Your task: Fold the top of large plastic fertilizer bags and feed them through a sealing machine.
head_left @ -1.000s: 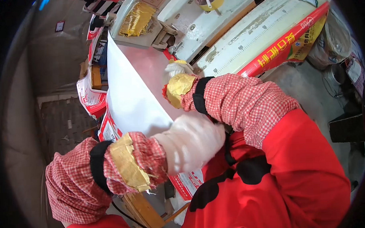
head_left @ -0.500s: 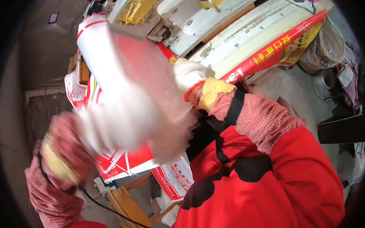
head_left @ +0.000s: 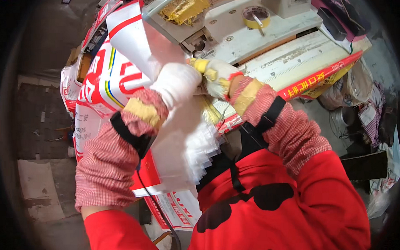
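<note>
Two gloved hands, left hand (head_left: pixel 175 83) and right hand (head_left: pixel 216 75), closed on one stack of clear bags (head_left: pixel 187 143).

Tape roll (head_left: pixel 255 15) on machine (head_left: pixel 249 35), sacks (head_left: pixel 106 80) left, bucket (head_left: pixel 347 115) right

Small packing workshop: worn machine counter (head_left: pixel 267 39) with tape roll (head_left: pixel 255 13), stacked printed sacks (head_left: pixel 101 84), bare concrete floor (head_left: pixel 37 130).
</note>
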`<state>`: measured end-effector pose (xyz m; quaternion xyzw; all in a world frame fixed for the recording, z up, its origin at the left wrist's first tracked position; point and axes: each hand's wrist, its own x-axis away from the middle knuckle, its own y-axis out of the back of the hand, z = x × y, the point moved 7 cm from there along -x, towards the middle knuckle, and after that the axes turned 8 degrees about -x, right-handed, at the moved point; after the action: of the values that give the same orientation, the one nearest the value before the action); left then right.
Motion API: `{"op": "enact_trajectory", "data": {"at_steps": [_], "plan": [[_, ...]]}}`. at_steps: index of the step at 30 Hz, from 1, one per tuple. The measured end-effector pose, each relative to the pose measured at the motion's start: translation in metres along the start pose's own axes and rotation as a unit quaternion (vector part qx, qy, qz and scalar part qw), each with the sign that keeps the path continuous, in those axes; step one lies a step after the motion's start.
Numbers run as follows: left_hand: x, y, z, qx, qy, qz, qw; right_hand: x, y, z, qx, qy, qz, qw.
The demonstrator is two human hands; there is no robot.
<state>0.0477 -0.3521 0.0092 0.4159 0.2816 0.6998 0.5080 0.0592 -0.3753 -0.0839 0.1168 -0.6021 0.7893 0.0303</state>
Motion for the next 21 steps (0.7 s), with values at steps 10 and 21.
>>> {"op": "enact_trajectory", "data": {"at_steps": [10,21], "plan": [[0.048,-0.035,0.081,0.175,0.111,-0.085,0.975,0.027,-0.057,0.01,0.733,0.312,-0.071,0.6],[0.392,0.073,0.082,0.25,0.508,-0.538,0.624,0.008,-0.183,-0.042,0.852,0.387,0.143,0.322]]}}
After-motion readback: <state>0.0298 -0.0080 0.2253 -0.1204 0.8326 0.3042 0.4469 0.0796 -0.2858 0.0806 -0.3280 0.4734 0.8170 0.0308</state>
